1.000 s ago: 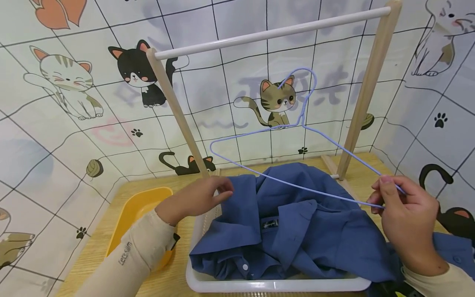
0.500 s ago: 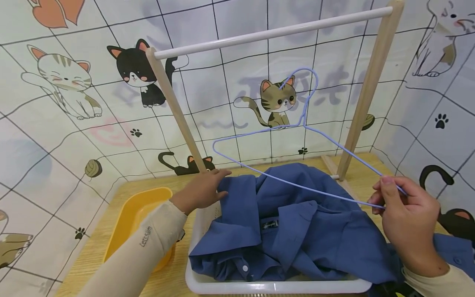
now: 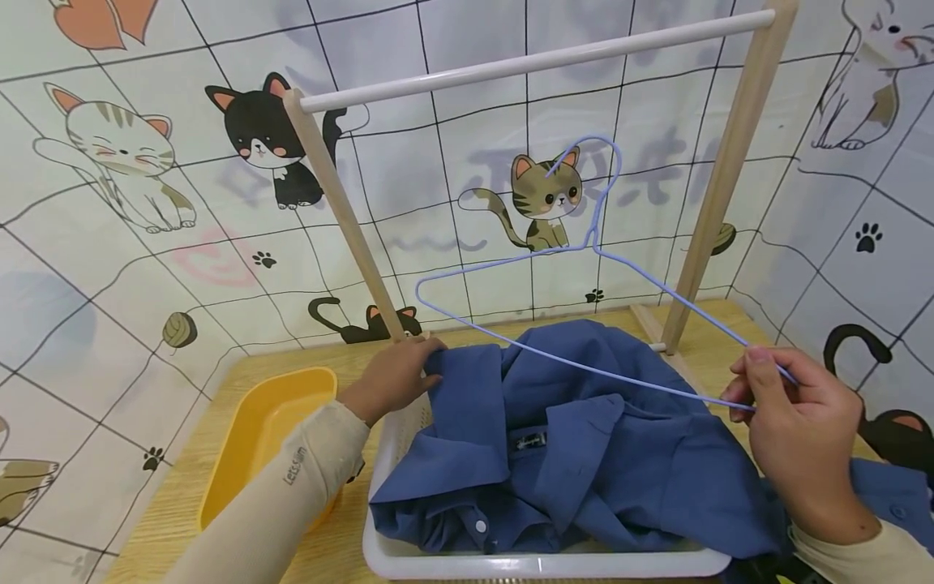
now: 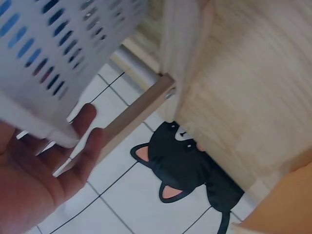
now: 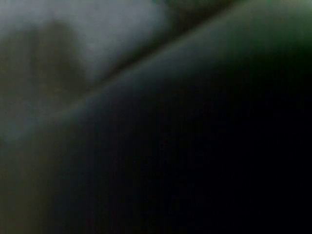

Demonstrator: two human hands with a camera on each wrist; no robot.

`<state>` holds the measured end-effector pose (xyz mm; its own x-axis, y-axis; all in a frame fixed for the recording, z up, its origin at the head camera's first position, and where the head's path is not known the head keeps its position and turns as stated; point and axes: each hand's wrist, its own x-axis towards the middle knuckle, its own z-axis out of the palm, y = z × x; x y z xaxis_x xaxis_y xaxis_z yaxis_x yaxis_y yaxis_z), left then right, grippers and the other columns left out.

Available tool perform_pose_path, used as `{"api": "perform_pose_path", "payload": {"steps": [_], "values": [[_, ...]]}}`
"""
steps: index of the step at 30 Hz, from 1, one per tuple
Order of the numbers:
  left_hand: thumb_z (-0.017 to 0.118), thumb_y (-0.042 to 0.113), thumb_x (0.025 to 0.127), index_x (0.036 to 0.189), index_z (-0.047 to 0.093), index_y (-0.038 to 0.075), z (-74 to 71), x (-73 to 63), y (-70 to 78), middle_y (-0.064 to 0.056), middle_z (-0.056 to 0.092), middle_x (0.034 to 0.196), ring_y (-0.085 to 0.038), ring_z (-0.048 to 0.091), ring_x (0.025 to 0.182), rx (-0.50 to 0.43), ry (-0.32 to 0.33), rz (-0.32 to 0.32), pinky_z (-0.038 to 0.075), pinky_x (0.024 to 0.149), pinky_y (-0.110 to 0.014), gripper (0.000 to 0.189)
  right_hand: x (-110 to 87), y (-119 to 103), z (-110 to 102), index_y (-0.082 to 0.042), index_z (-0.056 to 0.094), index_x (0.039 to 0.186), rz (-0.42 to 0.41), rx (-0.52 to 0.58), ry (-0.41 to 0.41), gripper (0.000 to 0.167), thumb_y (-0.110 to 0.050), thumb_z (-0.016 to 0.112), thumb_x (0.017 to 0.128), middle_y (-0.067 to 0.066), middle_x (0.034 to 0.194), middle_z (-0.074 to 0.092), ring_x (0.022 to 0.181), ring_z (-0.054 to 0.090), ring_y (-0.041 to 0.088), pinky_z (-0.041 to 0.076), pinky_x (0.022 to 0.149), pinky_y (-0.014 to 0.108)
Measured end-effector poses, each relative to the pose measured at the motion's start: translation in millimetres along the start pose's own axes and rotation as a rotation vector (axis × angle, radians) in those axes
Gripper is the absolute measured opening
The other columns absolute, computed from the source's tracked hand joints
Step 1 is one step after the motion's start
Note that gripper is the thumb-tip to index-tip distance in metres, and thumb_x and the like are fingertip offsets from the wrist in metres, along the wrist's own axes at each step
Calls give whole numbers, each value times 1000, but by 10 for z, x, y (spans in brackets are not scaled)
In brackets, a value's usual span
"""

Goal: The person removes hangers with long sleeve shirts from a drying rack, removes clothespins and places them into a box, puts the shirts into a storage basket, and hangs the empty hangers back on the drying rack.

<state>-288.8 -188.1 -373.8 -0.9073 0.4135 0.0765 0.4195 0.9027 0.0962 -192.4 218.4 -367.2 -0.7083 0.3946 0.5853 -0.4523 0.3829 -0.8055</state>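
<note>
In the head view my right hand (image 3: 806, 438) pinches one end of a thin light-blue clothes hanger (image 3: 584, 367) between thumb and fingers. The hanger stretches left above a blue button-up shirt (image 3: 606, 478), its hook upward and free. The shirt lies crumpled in a white plastic basket (image 3: 540, 565), collar label showing. At the basket's back-left corner is my left hand (image 3: 394, 375), fingers loosely bent beside the shirt's edge. In the left wrist view the perforated basket wall (image 4: 44, 105) partly covers these fingers (image 4: 85, 163). The right wrist view is dark and blurred.
Behind the basket stands a rack with wooden posts (image 3: 718, 174) and a white rod (image 3: 540, 67). A yellow tray (image 3: 273, 422) sits left on the wooden table (image 3: 168, 487). More blue cloth (image 3: 893, 495) lies beyond my right wrist. A cat-patterned wall closes off the back.
My left hand has moved forward to the basket's back-left corner, its fingers first stretching out, then bending slightly. My right hand and the hanger have hardly moved.
</note>
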Motion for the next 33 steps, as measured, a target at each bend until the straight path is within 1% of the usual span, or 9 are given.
{"api": "perform_pose_path", "payload": {"steps": [7,9,12,18,21,24,28,31,33], "values": [[77,19,89,119,69,13,79,-3,-47,-4,73,112,-21,70,100,-69,119,-10,57,86,-39,32,-10,-6,6,-12,68,90,19,-5,15,19,0,56,99,-14,71,63,52,58,-3,49,52,10],[78,19,88,116,70,13,96,-7,-49,-3,73,110,-20,70,97,-75,155,-12,57,84,-38,30,-15,1,6,-12,68,90,17,-5,18,19,0,55,99,-14,71,63,52,58,-3,49,52,9],[79,19,87,111,72,14,108,-21,-46,-2,73,106,-19,69,93,-64,204,-7,58,80,-38,26,-21,11,6,-12,67,90,14,-12,22,19,-1,55,99,-15,70,62,52,58,-4,48,52,9],[80,13,85,96,74,15,84,-40,-42,0,71,92,-19,67,81,-25,321,45,56,72,-37,13,-10,15,10,-9,65,90,-15,-14,21,16,-1,55,100,-17,70,61,53,58,-5,48,52,9],[78,13,87,94,73,16,45,-56,-24,1,71,90,-18,68,78,-11,351,68,54,69,-37,9,-8,8,7,-13,65,89,-12,-25,29,18,-2,55,100,-19,69,60,52,57,-5,47,52,8],[76,14,89,96,70,15,-23,-92,23,0,72,93,-19,71,81,-28,360,79,55,69,-36,9,-7,0,6,-13,64,89,-14,-35,33,19,-3,54,101,-20,68,60,50,56,-6,47,52,8],[75,13,90,98,68,14,-130,-164,130,-1,70,95,-20,71,83,-68,334,98,57,70,-35,10,1,-5,6,-12,64,88,-29,-24,31,18,-2,54,100,-19,68,60,51,56,-6,47,51,8],[77,13,88,95,68,15,-193,-215,218,0,68,95,-18,68,82,-61,292,149,56,72,-33,11,5,-5,4,-13,64,89,-32,-18,31,18,-2,54,101,-19,70,60,52,57,-6,46,51,8],[79,13,86,93,68,15,-225,-238,270,1,67,96,-17,67,84,-30,272,199,56,76,-32,12,7,-4,2,-14,64,90,-30,-20,33,19,-3,54,101,-19,71,60,52,57,-6,46,51,8]]}}
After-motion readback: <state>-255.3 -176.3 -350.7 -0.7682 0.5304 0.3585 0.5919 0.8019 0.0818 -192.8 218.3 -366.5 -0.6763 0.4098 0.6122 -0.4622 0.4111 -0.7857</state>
